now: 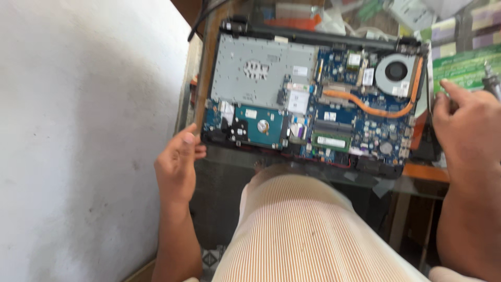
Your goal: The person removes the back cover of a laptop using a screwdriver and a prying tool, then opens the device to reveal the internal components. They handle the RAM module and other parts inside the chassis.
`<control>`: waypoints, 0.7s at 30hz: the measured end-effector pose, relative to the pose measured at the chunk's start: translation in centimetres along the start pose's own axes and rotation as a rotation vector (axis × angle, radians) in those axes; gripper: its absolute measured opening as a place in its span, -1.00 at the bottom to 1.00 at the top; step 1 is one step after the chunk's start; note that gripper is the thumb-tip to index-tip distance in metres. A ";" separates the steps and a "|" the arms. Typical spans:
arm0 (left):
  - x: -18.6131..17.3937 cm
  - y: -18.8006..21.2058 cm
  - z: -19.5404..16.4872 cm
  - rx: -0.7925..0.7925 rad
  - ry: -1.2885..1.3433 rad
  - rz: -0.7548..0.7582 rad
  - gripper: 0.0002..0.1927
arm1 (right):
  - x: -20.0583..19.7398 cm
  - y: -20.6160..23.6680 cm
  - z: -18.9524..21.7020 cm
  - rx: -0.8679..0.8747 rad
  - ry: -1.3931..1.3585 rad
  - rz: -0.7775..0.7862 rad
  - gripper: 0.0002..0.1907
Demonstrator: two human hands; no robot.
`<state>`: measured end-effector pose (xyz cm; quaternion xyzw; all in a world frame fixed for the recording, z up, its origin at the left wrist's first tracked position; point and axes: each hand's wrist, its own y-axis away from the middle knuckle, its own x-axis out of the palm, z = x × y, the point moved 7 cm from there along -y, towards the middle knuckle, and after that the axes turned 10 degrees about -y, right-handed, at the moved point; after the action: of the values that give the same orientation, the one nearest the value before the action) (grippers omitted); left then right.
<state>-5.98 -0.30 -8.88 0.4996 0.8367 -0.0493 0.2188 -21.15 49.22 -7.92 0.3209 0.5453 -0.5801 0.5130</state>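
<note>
An opened laptop [313, 99] with its bottom cover removed is seen lying on a narrow worktop [425, 172], its near long edge reaching out to the worktop's near edge. The blue circuit board [360, 125] is exposed across the middle and right, a grey metal plate [261, 70] covers the far left part, a hard drive [259, 125] sits at the near left corner, and a round fan [395, 73] is set in the far right corner, with a copper heat pipe [376, 104] curving from it across the board. The near left corner of the laptop is gripped by the left hand [177, 164], thumb on top and fingers curled under the edge. The right hand [464, 130] is held at the laptop's right edge, fingers bent and forefinger stretched out; a thin dark tool appears to be pinched there, but blur prevents certainty. A white wall [78, 130] stands close along the left side, leaving little room there. Clutter of papers and green packaging [464, 65] crowds the far right edge. A ribbed cream garment [302, 230] fills the space below the near edge.
</note>
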 end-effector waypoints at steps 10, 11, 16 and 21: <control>-0.9 -2.1 1.0 -0.078 -0.029 -0.063 -0.51 | -1.5 -0.1 3.1 -0.048 -0.005 -0.042 -0.75; -0.7 -2.6 1.1 -0.075 -0.021 -0.072 -0.52 | -1.6 0.0 2.6 -0.005 -0.062 -0.043 -0.75; 1.1 -4.3 -0.5 0.167 0.105 -0.110 -0.58 | -0.3 0.7 0.0 0.067 -0.202 -0.054 -0.73; 2.5 -3.5 -3.4 0.474 -0.155 -0.229 -0.56 | 1.9 1.1 -3.3 0.217 -0.262 -0.041 -0.65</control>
<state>-11.08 0.97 -7.30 0.4337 0.8337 -0.3064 0.1518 -21.25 52.11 -10.67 0.2846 0.4144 -0.6828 0.5302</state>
